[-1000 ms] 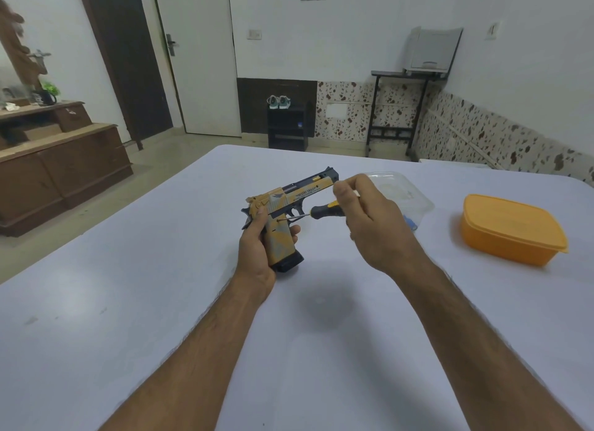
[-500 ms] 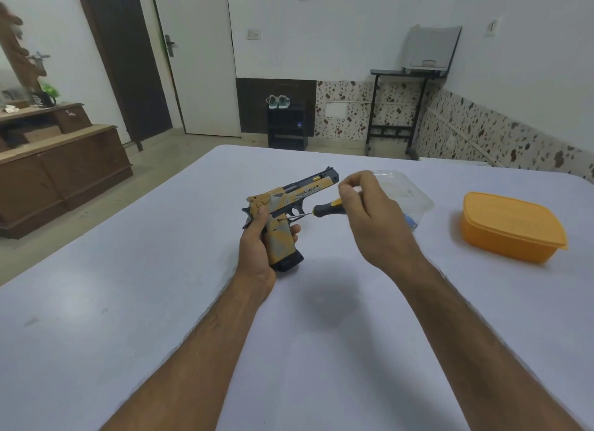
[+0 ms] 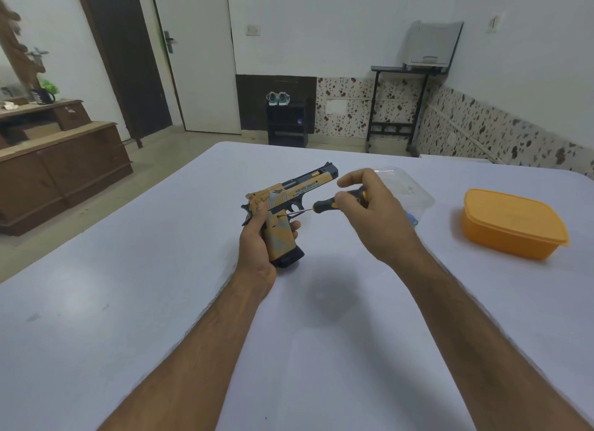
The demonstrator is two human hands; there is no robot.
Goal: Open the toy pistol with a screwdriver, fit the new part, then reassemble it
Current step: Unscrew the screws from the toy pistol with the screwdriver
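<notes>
Orange-and-grey patterned toy pistol [image 3: 283, 218], black-and-yellow screwdriver [image 3: 328, 203], orange container [image 3: 511, 224], white table [image 3: 160, 302].

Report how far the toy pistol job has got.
Done: nothing shows as finished; the toy pistol looks whole. In hand: the left hand grips its handle while the right hand holds the screwdriver, tip at a screw hole above the grip. Left: opening it, fitting the part, reassembly.
</notes>
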